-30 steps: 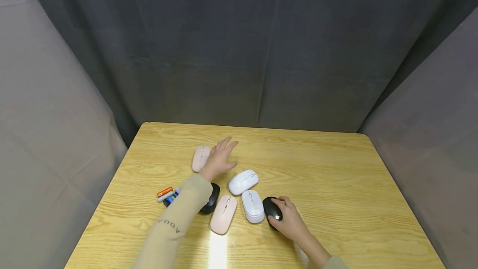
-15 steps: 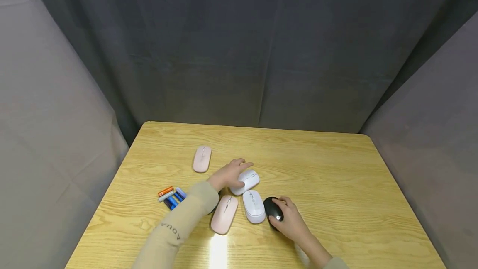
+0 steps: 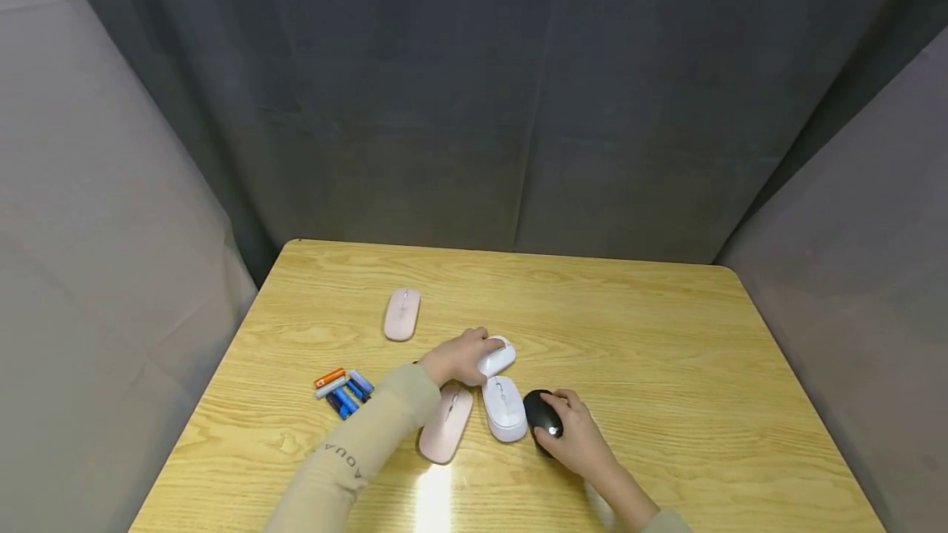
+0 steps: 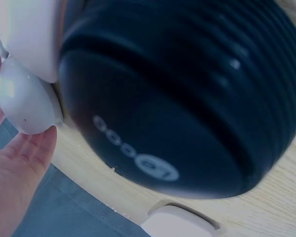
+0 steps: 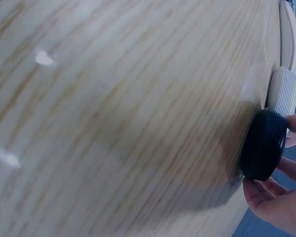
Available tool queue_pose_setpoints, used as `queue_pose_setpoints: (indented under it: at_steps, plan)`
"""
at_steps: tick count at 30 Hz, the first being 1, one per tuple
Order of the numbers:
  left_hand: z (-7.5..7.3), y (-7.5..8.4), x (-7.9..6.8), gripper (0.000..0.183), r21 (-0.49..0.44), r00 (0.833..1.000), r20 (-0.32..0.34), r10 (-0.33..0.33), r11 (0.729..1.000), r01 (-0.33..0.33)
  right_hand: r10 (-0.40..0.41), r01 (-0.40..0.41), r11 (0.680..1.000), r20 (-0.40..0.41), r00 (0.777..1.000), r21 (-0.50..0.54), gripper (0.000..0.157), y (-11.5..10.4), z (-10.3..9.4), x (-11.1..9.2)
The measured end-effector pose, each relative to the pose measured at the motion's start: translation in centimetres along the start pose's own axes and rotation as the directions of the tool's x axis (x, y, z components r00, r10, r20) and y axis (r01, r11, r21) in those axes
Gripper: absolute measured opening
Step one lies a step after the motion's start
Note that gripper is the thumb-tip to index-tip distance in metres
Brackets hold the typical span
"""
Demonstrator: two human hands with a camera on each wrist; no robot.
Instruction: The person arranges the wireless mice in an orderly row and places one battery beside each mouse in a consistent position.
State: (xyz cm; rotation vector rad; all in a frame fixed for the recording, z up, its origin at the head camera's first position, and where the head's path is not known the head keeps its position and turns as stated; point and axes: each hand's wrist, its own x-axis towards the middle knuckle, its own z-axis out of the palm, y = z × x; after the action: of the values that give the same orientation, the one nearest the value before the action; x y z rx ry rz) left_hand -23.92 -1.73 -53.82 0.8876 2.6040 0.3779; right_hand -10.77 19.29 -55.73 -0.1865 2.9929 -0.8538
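Note:
My left hand [image 3: 461, 359] holds a white computer mouse [image 3: 498, 359] that lies slantwise on the table. In the left wrist view its fingers and thumb lie on opposite sides of that white mouse [image 4: 27, 96]. Farther right, my right hand [image 3: 581, 438] grips a black mouse [image 3: 542, 414] on the table, fingers along its sides. Between the hands sits a second white mouse [image 3: 505, 410], close beside the black one. A pink mouse [image 3: 444, 434] lies partly under the left sleeve. Another black mouse [image 4: 158, 108] fills much of the left wrist view; the left arm hides most of it from above.
A second pink mouse [image 3: 402, 315] lies farther back on the wooden table [image 3: 666, 352]. Several small coloured cylinders [image 3: 343, 391], apparently batteries, are grouped left of the left sleeve. A dark curtain [image 3: 415, 105] hangs behind the table, with pale cloth [image 3: 96, 270] at the sides.
The left hand has moved from beside the far pink mouse, rightward and nearer, onto the slanted white mouse, and its fingers have closed around it. The right hand stays on the black mouse.

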Motion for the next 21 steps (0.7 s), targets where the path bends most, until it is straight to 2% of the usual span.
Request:
queue_pose_setpoints:
  at_steps: [5,14,18,21]
  plan:
    - [0.02,0.27,-0.01,0.068,0.009,1.000,0.005,-0.015,1.000,0.015,-0.005,0.005,1.000,-0.004,1.000,-0.003,0.055,-0.03,-0.07,-0.05]
    - [0.16,0.43,-0.04,0.070,0.013,1.000,-0.026,-0.005,1.000,0.006,-0.021,0.020,1.000,-0.017,1.000,-0.009,0.054,0.03,-0.04,-0.15]
    - [-0.22,0.06,0.13,0.072,0.004,0.998,-0.067,-0.018,1.000,0.019,-0.007,0.007,1.000,-0.008,1.000,-0.004,0.055,0.01,-0.08,-0.11]
    - [-0.82,-0.46,0.43,0.072,-0.015,0.991,-0.122,-0.053,0.999,0.052,-0.013,0.013,1.000,-0.010,1.000,-0.001,0.054,-0.01,-0.07,-0.12]
